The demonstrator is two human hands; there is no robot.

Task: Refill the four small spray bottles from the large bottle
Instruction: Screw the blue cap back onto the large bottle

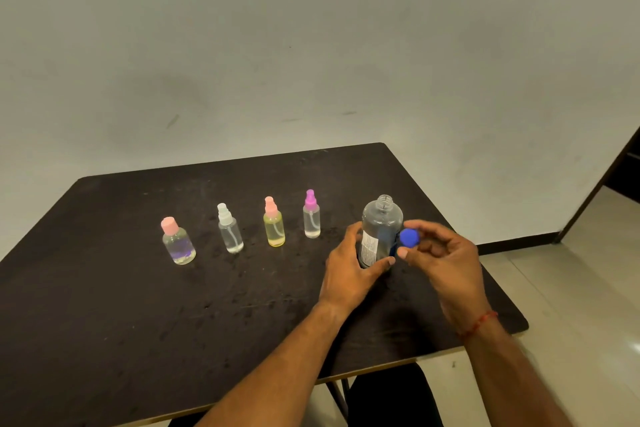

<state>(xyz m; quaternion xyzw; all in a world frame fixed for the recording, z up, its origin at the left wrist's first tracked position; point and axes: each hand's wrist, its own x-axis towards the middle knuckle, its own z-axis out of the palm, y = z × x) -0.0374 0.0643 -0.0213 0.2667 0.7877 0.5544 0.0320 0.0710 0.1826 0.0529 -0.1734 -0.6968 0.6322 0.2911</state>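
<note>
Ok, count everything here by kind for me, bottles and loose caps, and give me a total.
Small bottles: 4 (pink cap bottle, white top bottle, yellow bottle, purple top bottle)
Large bottle: 1, open
Blue cap: 1, held in the right hand
Total: 6

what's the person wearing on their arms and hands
No sleeves in view and no gloves on the left hand or right hand. A thin red thread bracelet circles the right wrist; the left wrist is bare.
</note>
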